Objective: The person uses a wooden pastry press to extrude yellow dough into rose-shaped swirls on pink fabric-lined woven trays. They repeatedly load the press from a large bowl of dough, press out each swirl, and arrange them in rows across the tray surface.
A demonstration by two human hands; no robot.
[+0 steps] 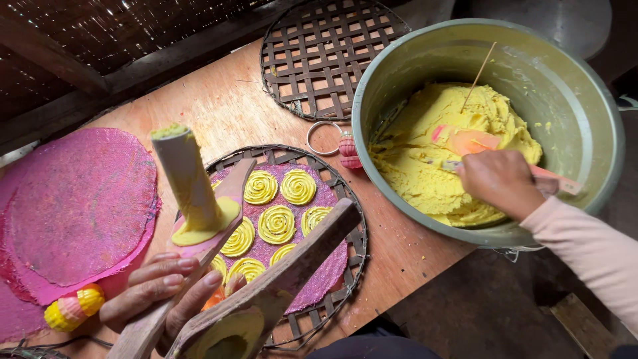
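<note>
Bench (pixel 219 110) carries everything. Pot (pixel 585 119) far right, dough (pixel 432 179) inside; right hand (pixel 498 183) in pot on spatula (pixel 475 143); skewer (pixel 478 76) stuck in dough. Empty woven tray (pixel 325 53) far centre, left of pot. Second woven tray (pixel 349 229) near centre; sheet (pixel 325 272) on it, dough spirals (pixel 276 223) on sheet. Stack of sheets (pixel 73 206) left. Wooden press (pixel 266 292) near, over tray, in left hand (pixel 159 292).

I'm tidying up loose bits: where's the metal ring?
In the head view, the metal ring lies on the wooden board near the top centre, between the two woven trays and just left of the big pot.
</note>
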